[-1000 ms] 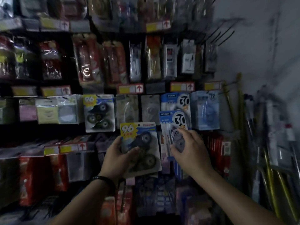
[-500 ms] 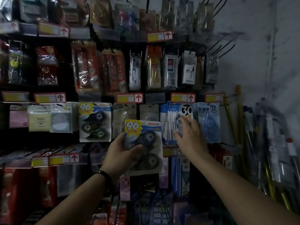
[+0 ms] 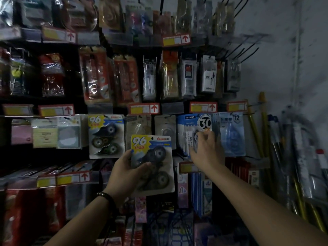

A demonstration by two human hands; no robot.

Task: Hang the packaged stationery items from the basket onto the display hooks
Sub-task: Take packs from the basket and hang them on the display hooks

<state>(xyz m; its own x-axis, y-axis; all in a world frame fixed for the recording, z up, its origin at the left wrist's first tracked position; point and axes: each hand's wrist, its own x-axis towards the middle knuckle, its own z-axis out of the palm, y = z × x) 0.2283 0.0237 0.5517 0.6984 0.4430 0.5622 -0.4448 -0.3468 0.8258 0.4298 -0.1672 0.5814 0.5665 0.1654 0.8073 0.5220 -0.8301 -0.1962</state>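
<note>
My left hand (image 3: 124, 173) grips a blister pack of black correction tapes (image 3: 156, 157) with a yellow "96" corner, held upright in front of the display rack. An identical "96" pack (image 3: 106, 135) hangs on the rack to its upper left. My right hand (image 3: 207, 153) reaches up to a blue correction tape pack marked "30" (image 3: 191, 125) in the hook row and pinches its front with the fingertips. That pack sits level with its neighbours, next to a pale blue "12" pack (image 3: 230, 135). Its hook is hidden behind it.
Rows of hung packets fill the rack, with red-arrow price tags (image 3: 143, 108) under each row. Bare black hooks (image 3: 248, 48) stick out at the upper right by the grey wall. Yellow poles and long wrapped items (image 3: 262, 125) lean at the right.
My right hand has lifted the blue "30" pack from waist of the rack up into the hook row. The left hand has stayed holding the "96" pack, raised slightly.
</note>
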